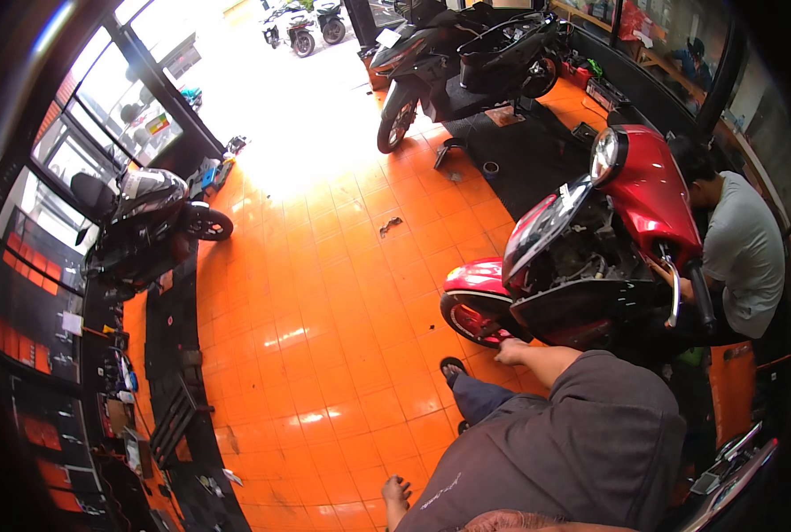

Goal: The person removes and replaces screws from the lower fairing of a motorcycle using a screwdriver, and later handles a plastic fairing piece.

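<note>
My right hand (pixel 511 352) reaches to the lower side of the front wheel (pixel 468 319) of a red scooter (pixel 648 191). Its fingers are drawn together by the tyre and rim; what they grip is too small to make out. Several body panels are off the scooter, leaving the inside of its front exposed. Low in the picture, my left hand (pixel 397 489) hangs over the orange tiles, fingers loosely curled with gaps between them, and nothing shows in it. A co-worker (pixel 743 253) in a grey shirt crouches on the scooter's far right side, a hand near its handlebar.
A black scooter (pixel 453 66) stands at the back on a dark mat, another dark motorcycle (pixel 143 222) at the left wall. A small dark part (pixel 391 228) lies on the tiled floor (pixel 324 293). A black metal stand (pixel 175 421) is at lower left, a tape roll (pixel 490 168) on the mat.
</note>
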Tool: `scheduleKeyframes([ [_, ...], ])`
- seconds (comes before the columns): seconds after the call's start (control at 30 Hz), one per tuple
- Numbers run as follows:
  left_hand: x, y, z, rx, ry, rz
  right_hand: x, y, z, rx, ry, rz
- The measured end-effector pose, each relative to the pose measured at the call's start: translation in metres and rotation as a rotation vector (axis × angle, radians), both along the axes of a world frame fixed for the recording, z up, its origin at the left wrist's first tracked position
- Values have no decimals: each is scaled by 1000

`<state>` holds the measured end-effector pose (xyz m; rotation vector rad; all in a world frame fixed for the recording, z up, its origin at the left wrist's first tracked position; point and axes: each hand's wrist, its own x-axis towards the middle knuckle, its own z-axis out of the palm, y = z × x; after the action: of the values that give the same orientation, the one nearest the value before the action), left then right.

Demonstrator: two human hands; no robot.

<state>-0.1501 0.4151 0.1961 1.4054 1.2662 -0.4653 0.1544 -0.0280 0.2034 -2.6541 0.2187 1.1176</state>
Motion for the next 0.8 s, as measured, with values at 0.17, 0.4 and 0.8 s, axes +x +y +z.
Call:
scheduleKeyframes([
  [0.17, 115, 22, 16, -19, 15, -226, 32, -15, -13, -12, 129, -244],
  [0.4, 321, 110, 57, 20, 29, -377, 162, 39, -14, 151, 166, -450],
  [0.8, 705, 187, -25, -196, 125, -660, 383, 50, 31, 279, 30, -927],
])
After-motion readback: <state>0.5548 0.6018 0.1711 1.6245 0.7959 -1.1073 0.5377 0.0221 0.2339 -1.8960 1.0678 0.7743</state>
